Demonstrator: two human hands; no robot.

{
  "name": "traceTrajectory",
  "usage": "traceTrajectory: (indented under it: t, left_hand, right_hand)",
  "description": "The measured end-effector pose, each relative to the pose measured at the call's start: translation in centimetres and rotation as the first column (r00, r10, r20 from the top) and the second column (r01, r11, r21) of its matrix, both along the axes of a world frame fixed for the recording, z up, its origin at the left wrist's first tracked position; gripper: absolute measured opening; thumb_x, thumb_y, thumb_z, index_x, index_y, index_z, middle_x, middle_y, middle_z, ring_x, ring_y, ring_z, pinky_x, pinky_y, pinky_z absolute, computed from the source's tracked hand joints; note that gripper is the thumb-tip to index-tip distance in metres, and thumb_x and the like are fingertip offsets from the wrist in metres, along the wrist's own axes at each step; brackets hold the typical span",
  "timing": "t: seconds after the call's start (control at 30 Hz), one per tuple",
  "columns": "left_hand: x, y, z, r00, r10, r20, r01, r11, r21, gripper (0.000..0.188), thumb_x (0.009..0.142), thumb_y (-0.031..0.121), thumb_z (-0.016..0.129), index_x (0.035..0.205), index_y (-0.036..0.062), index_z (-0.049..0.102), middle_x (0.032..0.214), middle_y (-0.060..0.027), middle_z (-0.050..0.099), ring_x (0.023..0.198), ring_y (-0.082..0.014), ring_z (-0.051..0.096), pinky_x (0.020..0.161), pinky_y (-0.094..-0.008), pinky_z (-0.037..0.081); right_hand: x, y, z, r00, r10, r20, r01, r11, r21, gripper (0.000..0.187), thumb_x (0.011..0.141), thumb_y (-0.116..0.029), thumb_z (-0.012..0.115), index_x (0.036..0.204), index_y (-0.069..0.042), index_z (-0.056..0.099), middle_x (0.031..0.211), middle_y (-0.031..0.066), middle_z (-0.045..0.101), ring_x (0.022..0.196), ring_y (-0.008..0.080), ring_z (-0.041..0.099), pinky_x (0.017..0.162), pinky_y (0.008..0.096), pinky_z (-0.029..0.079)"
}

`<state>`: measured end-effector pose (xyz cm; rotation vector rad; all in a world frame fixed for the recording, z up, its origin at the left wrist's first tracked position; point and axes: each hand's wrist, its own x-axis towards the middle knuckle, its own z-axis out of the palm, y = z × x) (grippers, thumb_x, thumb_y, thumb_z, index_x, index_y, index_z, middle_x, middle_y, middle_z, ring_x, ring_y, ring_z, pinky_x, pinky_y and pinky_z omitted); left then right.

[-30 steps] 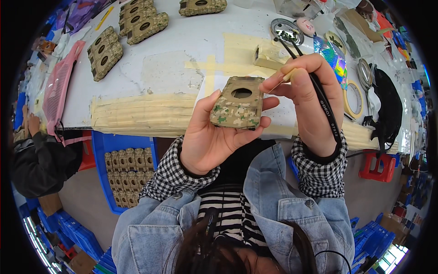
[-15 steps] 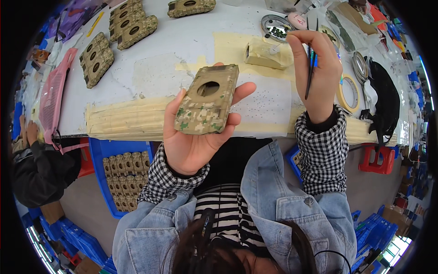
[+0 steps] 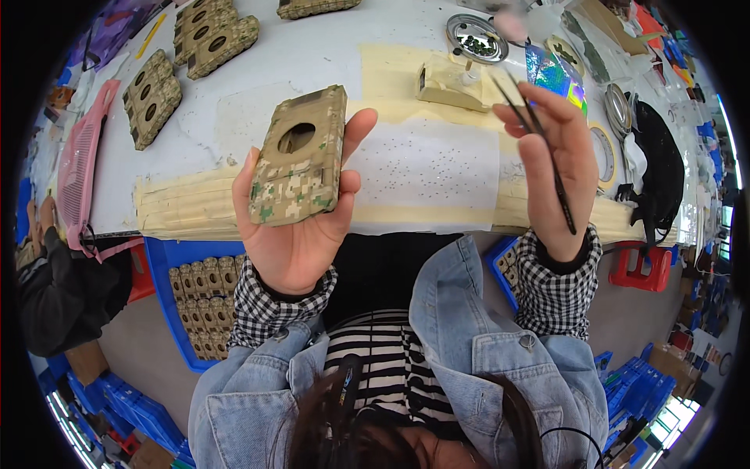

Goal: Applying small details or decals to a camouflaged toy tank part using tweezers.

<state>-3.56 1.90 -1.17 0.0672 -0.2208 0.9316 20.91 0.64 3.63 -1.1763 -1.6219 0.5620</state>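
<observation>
My left hand (image 3: 295,254) is shut on a camouflage-patterned case (image 3: 301,172) with a round dark hole in its upper half. The case lies tilted over the palm, its patterned face up, above the table's front edge. My right hand (image 3: 564,180) is closed around thin black tweezers (image 3: 553,160) on the right. Their slim tips are spread and point up and away, while the joined end comes out below the palm. Whether anything sits at the tips is too small to tell. Beyond the right hand stands a yellowish taped block (image 3: 453,87) with a small bottle on it.
A white sheet with many tiny dots (image 3: 426,168) lies between my hands. Behind it is a round metal dish (image 3: 478,39) of small dark pieces. More camouflage cases (image 3: 152,98) lie far left. A tape roll (image 3: 603,156) is right. A blue crate (image 3: 168,293) of cases stands below left.
My left hand has shifted left with the case. My right hand has drawn nearer and right, away from the metal dish, and the tweezers have tilted so their tips lean left.
</observation>
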Motion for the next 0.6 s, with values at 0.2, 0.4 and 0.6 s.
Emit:
traceTrajectory:
  t: [0.2, 0.4, 0.6]
  left_hand:
    - [0.1, 0.5, -0.4, 0.999, 0.000, -0.040, 0.001, 1.000, 0.031, 0.069, 0.091, 0.033, 0.044, 0.142, 0.0080, 0.004, 0.145, -0.0154, 0.013, 0.108, -0.0284, 0.049, 0.092, -0.0388, 0.046]
    - [0.1, 0.6, -0.6, 0.999, 0.007, -0.039, -0.007, 1.000, 0.019, 0.069, 0.091, 0.033, 0.045, 0.142, 0.0082, 0.005, 0.145, -0.0155, 0.013, 0.107, -0.0283, 0.049, 0.091, -0.0390, 0.046]
    - [0.0, 0.8, -0.9, 0.998, -0.011, -0.064, 0.012, 1.000, 0.015, 0.074, 0.090, 0.034, 0.046, 0.141, 0.0070, -0.001, 0.144, -0.0162, 0.016, 0.106, -0.0282, 0.050, 0.091, -0.0381, 0.047]
  right_hand:
    - [-0.7, -0.5, -1.8, 0.990, 0.140, -0.022, -0.141, 0.973, -0.180, 0.019, 0.078, -0.004, 0.065, 0.096, 0.003, 0.063, 0.087, 0.0092, 0.065, 0.079, 0.0127, 0.061, 0.070, 0.0233, 0.048]
    - [-1.0, 0.5, -2.5, 0.990, 0.135, -0.037, -0.139, 0.966, -0.219, 0.014, 0.082, -0.009, 0.062, 0.091, 0.001, 0.066, 0.083, 0.0083, 0.066, 0.075, 0.0133, 0.060, 0.069, 0.0238, 0.047]
    - [-1.5, 0.7, -2.9, 0.986, 0.128, -0.110, -0.155, 0.947, -0.283, 0.014, 0.084, -0.009, 0.060, 0.091, 0.002, 0.065, 0.085, 0.0077, 0.066, 0.075, 0.0122, 0.060, 0.067, 0.0217, 0.047]
